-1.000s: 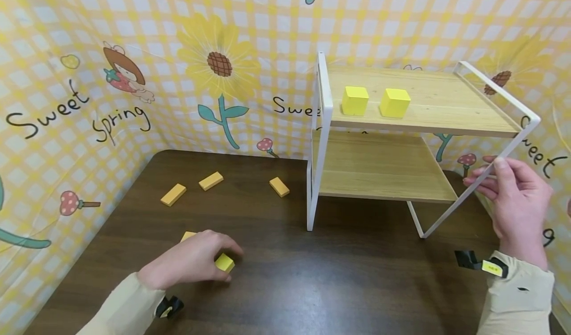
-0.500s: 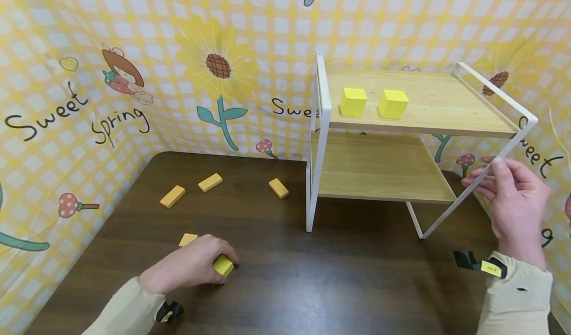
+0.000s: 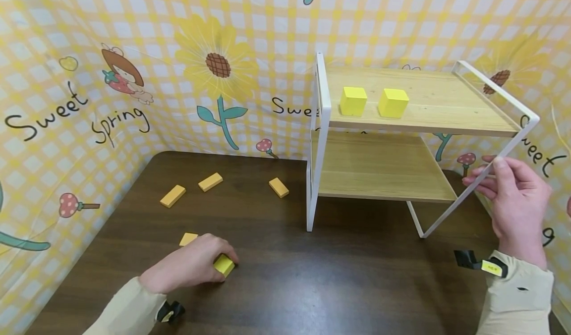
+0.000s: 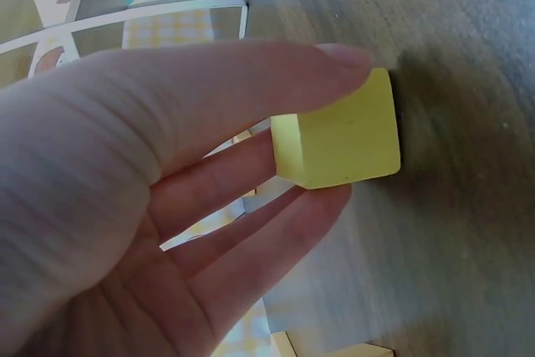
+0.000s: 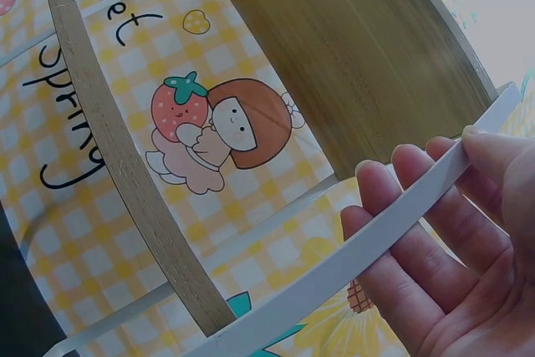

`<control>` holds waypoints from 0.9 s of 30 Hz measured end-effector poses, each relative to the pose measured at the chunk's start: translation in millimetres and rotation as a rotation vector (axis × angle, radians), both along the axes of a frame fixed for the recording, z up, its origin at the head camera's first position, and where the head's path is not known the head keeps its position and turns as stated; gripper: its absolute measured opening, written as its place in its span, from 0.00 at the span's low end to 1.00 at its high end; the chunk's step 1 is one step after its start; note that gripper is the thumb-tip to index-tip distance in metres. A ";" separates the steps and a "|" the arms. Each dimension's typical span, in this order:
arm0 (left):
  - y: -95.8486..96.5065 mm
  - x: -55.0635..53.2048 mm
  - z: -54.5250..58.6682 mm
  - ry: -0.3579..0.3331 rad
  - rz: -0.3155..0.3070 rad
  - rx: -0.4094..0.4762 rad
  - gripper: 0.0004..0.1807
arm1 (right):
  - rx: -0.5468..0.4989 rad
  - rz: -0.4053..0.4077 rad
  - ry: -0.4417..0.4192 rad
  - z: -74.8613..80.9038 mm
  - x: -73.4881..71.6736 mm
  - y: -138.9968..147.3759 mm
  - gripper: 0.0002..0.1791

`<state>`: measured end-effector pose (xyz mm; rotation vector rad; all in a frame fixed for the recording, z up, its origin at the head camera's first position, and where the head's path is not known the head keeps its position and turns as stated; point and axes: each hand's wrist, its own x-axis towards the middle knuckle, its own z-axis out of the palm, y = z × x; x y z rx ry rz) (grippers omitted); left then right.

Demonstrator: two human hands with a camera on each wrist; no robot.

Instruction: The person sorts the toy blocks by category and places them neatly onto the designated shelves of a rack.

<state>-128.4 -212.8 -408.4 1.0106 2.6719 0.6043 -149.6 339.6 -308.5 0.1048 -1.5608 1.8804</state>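
My left hand [image 3: 192, 261] pinches a yellow cube [image 3: 224, 265] between thumb and fingers, low over the table at the front left. In the left wrist view the thumb lies along one side of the cube [image 4: 347, 140] and fingertips touch the opposite side. At the right, my right hand [image 3: 517, 198] holds the white metal frame [image 3: 481, 177] of a two-tier wooden shelf. The right wrist view has the thumb on one side of the white bar [image 5: 393, 227] and the fingers behind it. Two more yellow cubes, a left one [image 3: 354, 101] and a right one [image 3: 393, 103], sit on the upper board.
Orange-yellow blocks lie flat on the dark table [image 3: 267, 295]: one [image 3: 173, 196] at far left, one [image 3: 210, 182] beside it, one [image 3: 278, 187] near the shelf's left leg. Another block [image 3: 188, 239] is partly behind my left hand. Patterned cloth [image 3: 250, 42] hangs behind.
My left fingers have closed in on the yellow cube, from loosely around it to pinching it. The right hand keeps its place on the shelf frame.
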 end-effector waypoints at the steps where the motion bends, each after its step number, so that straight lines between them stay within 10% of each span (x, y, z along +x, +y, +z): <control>1: 0.1 0.0 0.1 0.006 0.001 0.001 0.19 | -0.001 0.001 -0.002 0.0 0.1 0.0 0.18; 27: 8.4 -8.2 8.3 0.136 0.017 0.013 0.17 | -0.023 0.007 -0.004 -1.5 -1.2 1.5 0.17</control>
